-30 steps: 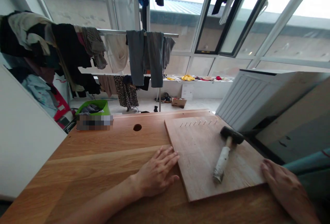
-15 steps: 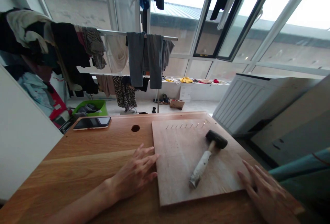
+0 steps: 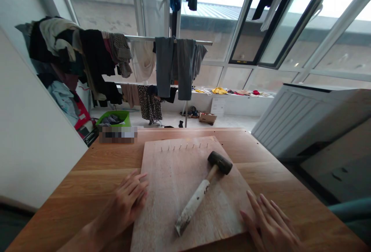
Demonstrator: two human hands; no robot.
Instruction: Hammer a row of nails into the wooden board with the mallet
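Observation:
A square plywood board [image 3: 162,190] lies on the wooden table, turned a little. Along its far edge stands a row of several thin nails [image 3: 187,146], upright or slightly tilted. On the board rests a mallet [image 3: 199,196] with a black head at the far right end and a white-wrapped handle pointing toward me. My left hand [image 3: 127,198] touches the board's left edge, its fingers stretched out. At the right edge my right hand [image 3: 269,221] is spread, with its thumb over the board and its fingers beside it. Neither hand grasps the mallet.
The wooden table [image 3: 78,182] extends around the board, with a blurred-out patch at its far left corner. Beyond it are a green basket [image 3: 124,117], a drying rack with clothes [image 3: 164,66], and a cardboard box [image 3: 207,118]. A white ribbed cabinet [image 3: 278,116] stands at right.
The board, with mallet and nails on it, has shifted left across the table and turned slightly. Both hands have moved left with it. The view has swung a little to the left.

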